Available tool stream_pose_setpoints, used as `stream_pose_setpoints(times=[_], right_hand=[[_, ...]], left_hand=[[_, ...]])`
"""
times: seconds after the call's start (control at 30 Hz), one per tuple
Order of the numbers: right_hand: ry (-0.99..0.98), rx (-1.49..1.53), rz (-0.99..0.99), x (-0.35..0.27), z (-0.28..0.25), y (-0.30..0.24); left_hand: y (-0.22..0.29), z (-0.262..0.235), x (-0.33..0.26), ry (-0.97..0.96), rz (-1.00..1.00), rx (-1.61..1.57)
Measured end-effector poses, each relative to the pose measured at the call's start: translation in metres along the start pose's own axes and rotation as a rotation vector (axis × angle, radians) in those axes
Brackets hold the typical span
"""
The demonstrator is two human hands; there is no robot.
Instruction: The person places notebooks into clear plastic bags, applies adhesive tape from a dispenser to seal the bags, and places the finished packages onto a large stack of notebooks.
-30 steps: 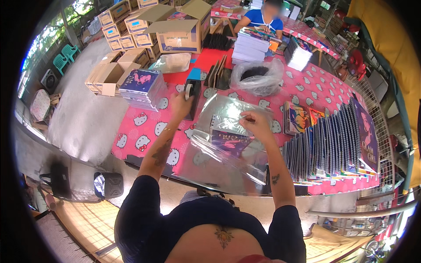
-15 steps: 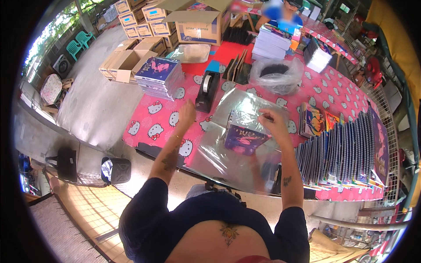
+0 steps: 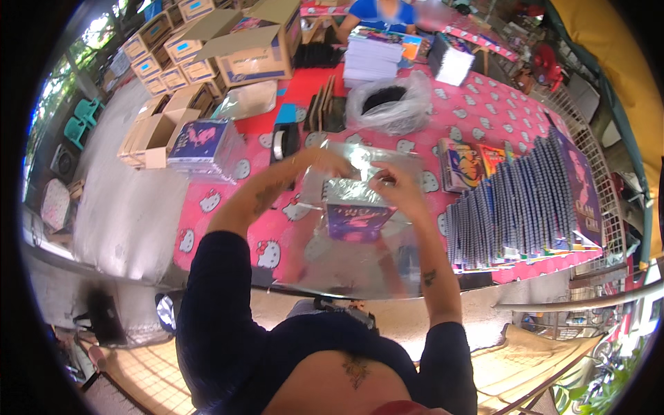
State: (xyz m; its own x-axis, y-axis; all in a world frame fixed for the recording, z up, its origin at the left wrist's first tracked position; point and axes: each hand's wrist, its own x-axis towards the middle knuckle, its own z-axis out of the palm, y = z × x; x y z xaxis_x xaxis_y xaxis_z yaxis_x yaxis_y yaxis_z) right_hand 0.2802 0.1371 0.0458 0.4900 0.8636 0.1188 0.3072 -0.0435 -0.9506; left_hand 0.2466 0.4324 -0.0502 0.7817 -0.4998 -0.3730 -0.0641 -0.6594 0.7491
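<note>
A notebook [image 3: 356, 220] with a purple and pink cover lies on a sheet of clear plastic film [image 3: 325, 266] in front of me. The film's far part is folded over the notebook's top end and shines there. My left hand [image 3: 328, 163] reaches over the far side of the film, its fingers closed together; whatever they hold is too small to make out. Close to it, my right hand [image 3: 395, 185] is closed, with thumb and fingers bent onto the film beside the notebook's top right corner. A black tape dispenser [image 3: 282, 142] stands just beyond my left forearm, partly hidden.
At right stands a long row of spiral notebooks [image 3: 512, 200]. Wrapped notebooks [image 3: 202, 149] are stacked at left, near open cartons [image 3: 252, 61]. Farther back are a clear plastic bag [image 3: 394, 117], a white paper stack [image 3: 371, 61] and a person in blue [image 3: 380, 14]. A pink patterned cloth [image 3: 200, 232] covers the table.
My left hand has moved right, from beside the tape dispenser to the far part of the film near my right hand. My right hand stays by the notebook's top end. The whole view has shifted.
</note>
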Motion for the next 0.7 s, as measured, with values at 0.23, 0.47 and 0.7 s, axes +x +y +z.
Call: stream_pose_setpoints(times=[0.23, 0.47, 0.7], right_hand=[[0.715, 0.084, -0.035, -0.087, -0.054, 0.150], [0.499, -0.874, 0.132, -0.122, 0.048, 0.171], [0.526, -0.868, 0.141, -0.132, 0.036, 0.180]], left_hand=[[0.055, 0.073, -0.001, 0.554, 0.244, -0.718], [0.118, 0.168, -0.036, 1.306, 0.005, 0.012], [0.132, 0.107, -0.198, 1.811, -0.002, -0.310]])
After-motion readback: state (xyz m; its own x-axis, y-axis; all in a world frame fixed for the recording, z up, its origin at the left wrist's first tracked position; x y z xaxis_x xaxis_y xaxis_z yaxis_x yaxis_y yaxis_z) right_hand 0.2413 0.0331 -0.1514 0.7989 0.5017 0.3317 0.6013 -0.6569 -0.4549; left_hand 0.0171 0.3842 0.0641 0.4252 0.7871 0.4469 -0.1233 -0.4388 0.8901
